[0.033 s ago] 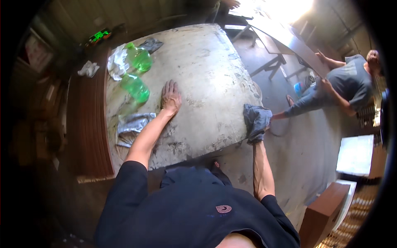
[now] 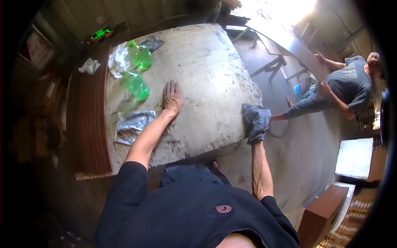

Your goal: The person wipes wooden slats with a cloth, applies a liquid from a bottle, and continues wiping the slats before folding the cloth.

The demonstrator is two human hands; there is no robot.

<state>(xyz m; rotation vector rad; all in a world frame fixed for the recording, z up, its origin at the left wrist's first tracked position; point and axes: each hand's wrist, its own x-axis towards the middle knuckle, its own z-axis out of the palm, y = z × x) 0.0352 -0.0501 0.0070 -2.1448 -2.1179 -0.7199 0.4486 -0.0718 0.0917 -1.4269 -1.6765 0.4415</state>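
Palm down with its fingers stretched out, my left hand (image 2: pixel 173 99) lies flat on a pale, stained tabletop (image 2: pixel 206 78) and holds nothing. At the table's right edge, my right hand (image 2: pixel 255 139) has a dark grey rag (image 2: pixel 255 118) bunched over it, hiding the fingers. Left of my left hand, two green bottles (image 2: pixel 135 86) lie on the tabletop, the farther one with its neck toward the back. A crumpled silvery-grey cloth (image 2: pixel 133 125) is beside my left forearm.
White crumpled cloth (image 2: pixel 118 62) and a dark rag (image 2: pixel 151 44) lie near the bottles. A stack of brown boards (image 2: pixel 87 124) flanks the table's left side. At right, a co-worker (image 2: pixel 347 84) grips a long panel (image 2: pixel 304 58) on trestles. A brown block (image 2: pixel 324 208) stands at lower right.
My right hand and its rag have shifted very slightly left. The co-worker's head and upper body have moved a little. My left hand stays in place on the tabletop.
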